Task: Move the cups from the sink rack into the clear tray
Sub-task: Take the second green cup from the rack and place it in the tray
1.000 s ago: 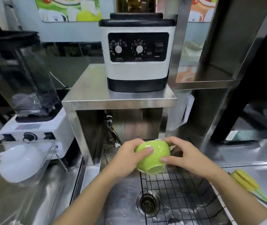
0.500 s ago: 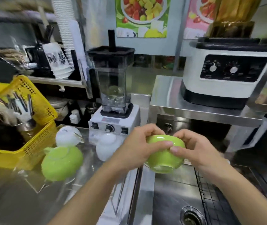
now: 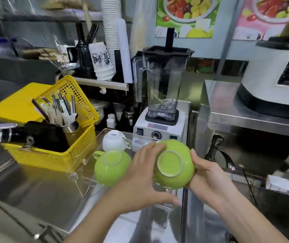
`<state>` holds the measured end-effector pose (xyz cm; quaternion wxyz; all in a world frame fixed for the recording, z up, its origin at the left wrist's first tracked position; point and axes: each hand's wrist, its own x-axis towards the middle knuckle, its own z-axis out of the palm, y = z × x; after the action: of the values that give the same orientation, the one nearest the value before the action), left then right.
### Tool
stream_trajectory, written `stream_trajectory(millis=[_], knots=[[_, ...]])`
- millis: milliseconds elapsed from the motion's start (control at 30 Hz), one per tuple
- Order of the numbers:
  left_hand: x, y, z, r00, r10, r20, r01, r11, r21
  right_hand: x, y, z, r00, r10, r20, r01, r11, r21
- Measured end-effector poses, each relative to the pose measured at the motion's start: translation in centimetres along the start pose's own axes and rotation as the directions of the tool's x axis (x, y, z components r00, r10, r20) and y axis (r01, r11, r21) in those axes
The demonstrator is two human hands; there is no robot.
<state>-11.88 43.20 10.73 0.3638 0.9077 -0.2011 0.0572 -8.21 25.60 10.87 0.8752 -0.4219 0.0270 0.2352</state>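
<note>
Both hands hold a green cup [image 3: 173, 163] turned upside down, its pale foot ring facing me. My left hand [image 3: 143, 179] grips its left side and my right hand [image 3: 208, 179] its right side. The cup hangs over the right end of the clear tray [image 3: 85, 183], just in front of the blender base. In the tray, a second green cup [image 3: 111, 168] and a white cup [image 3: 114, 140] stand upside down, left of the held one. The sink rack is out of sight.
A yellow basket [image 3: 66, 155] with utensils stands left of the tray. A blender [image 3: 161, 106] stands behind it, with a tap [image 3: 219, 151] to its right and a white machine [image 3: 280, 85] on a steel shelf. The steel counter [image 3: 26, 190] stretches to the left.
Both hands have carried the green cup left, from above the sink rack to over the tray. The cup has tipped so its base faces me. My view has swung left.
</note>
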Motion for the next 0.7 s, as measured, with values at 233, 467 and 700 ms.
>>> stream_trajectory(millis=[233, 467, 700], knots=[[-0.5, -3.5, 1.5, 0.997, -0.050, -0.051, 0.054, 0.996, 0.075, 0.7, 3.8, 0.8, 0.998, 0.060, -0.026, -0.060, 0.998, 0.022], [0.2, -6.1, 0.2, 0.998, 0.007, 0.064, -0.004, 0.999, -0.034, 0.5, 3.5, 0.6, 0.944, -0.288, -0.164, 0.117, 0.753, -0.647], [1.0, -6.6, -1.2, 0.980, 0.053, 0.194, -0.045, 0.998, -0.048, -0.8, 3.0, 0.3, 0.950, -0.306, 0.065, 0.164, 0.308, -0.937]])
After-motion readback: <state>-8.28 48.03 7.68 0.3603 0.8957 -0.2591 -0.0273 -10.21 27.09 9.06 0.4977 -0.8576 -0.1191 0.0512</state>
